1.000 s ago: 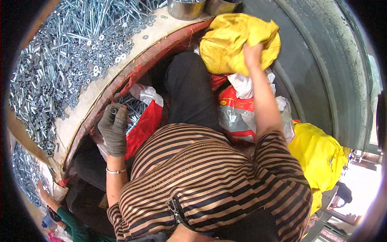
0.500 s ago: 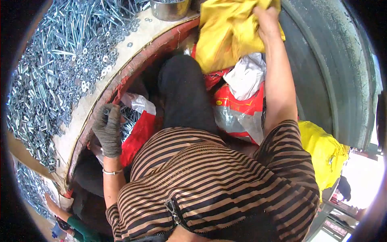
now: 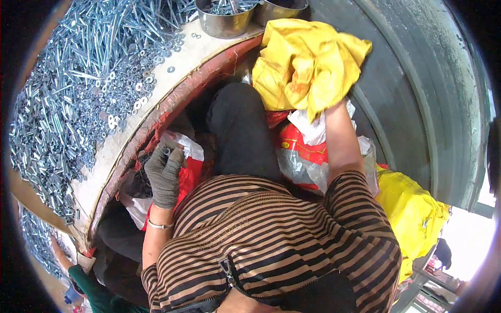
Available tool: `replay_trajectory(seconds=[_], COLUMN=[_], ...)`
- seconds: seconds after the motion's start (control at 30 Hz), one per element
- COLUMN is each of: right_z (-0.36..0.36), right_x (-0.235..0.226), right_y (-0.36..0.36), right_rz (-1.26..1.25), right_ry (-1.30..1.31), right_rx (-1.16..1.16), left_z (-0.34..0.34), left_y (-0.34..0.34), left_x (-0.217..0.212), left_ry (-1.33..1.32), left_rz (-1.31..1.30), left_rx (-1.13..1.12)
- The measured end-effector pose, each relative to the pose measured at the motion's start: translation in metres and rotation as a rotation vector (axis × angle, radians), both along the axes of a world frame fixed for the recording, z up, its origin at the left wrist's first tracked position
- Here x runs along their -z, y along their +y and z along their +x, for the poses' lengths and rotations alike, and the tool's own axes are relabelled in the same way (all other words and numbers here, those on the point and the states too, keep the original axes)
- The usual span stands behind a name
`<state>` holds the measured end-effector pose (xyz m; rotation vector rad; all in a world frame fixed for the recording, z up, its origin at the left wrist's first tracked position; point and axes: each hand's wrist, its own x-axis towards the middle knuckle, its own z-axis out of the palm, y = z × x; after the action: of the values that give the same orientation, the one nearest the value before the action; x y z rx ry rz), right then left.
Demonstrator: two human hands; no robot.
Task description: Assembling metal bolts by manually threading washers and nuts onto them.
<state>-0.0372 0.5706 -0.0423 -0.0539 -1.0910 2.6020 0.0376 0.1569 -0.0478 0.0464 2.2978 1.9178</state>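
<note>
My left hand [image 3: 164, 169], in a grey knit glove, is closed with its fingers curled. A small dark ring-like spot shows at the fingertips, too small to name. The hand is over an open red and white plastic bag [image 3: 192, 169] beside my leg. On the right, my bare right hand [image 3: 337, 108] reaches up under a crumpled yellow woven sack [image 3: 308, 62] with an orange-red mark. The sack covers its fingers. Below the sack lie a white plastic bag [image 3: 311, 128] and a red and clear plastic bag [image 3: 297, 151].
A curved, red-edged table [image 3: 195, 62] on the left carries heaps of bolts [image 3: 112, 31], washers and small metal parts. Metal bowls [image 3: 224, 23] stand at its far end. A ribbed grey wall [image 3: 417, 78] curves along the right, near another yellow sack [image 3: 407, 208]. Another person's arm [image 3: 86, 281] shows lower left.
The yellow sack has swung lower and now covers my right hand, which showed gripping its top right earlier. My left hand has shifted slightly right and down. A second metal bowl shows.
</note>
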Motion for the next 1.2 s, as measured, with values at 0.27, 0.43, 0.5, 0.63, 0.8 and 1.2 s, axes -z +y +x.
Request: replay_trajectory(seconds=[0.27, 0.43, 0.5, 0.63, 0.8, 1.2], right_z=[0.025, -0.008, -0.054, -0.065, -0.032, -0.08], right_x=[0.014, 0.026, 0.03, 0.048, 0.053, 0.045], right_y=[-0.045, 0.005, 0.037, 0.004, -0.014, -0.077], right_rz=[0.09, 0.163, 0.191, 0.252, 0.312, 0.252], right_ry=[-0.044, -0.073, -0.103, -0.123, -0.117, 0.122], right_rx=[-0.006, -0.045, -0.05, -0.027, -0.006, -0.365], left_z=[0.012, 0.014, 0.017, 0.008, 0.002, 0.003], left_y=[0.0, 0.001, 0.0, 0.006, 0.007, 0.0], left_x=[0.004, 0.01, 0.015, 0.017, 0.015, 0.008], left_ry=[-0.024, 0.026, -0.009, -0.065, 0.03, 0.087], left_rz=[-0.02, -0.091, -0.071, -0.06, -0.047, -0.073], left_rx=[0.057, 0.107, 0.093, 0.061, 0.06, 0.077])
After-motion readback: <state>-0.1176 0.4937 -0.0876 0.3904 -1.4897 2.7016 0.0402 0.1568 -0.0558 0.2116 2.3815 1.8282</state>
